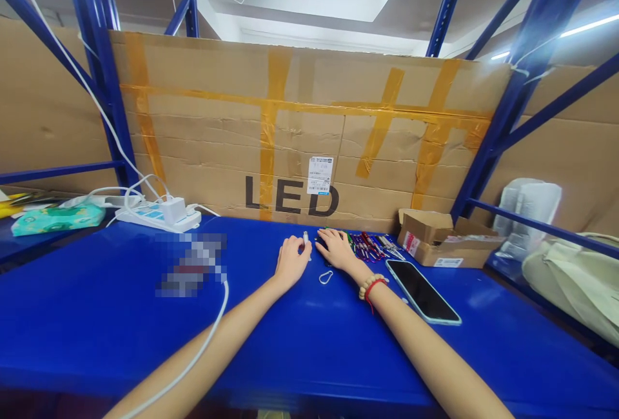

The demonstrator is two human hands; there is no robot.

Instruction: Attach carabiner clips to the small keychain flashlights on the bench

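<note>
My left hand (291,260) rests on the blue table (300,348) with its fingers curled round a small white and silver cylinder (305,238) that pokes up between them. My right hand (337,249) lies just to the right of it, palm down, fingers bent over a small dark item I cannot make out. A silver carabiner clip (325,277) lies on the table between my two wrists. A pile of several coloured carabiners and small parts (371,246) sits just right of my right hand. My right wrist wears a bead bracelet and a red string.
A phone (422,291) lies face up right of my right forearm. Behind it is an open cardboard box (442,238). A white power strip (159,215) with cables sits at the back left, beside a green tissue pack (58,219). A taped cardboard wall marked LED (290,142) closes the back. A cloth bag (575,277) lies far right.
</note>
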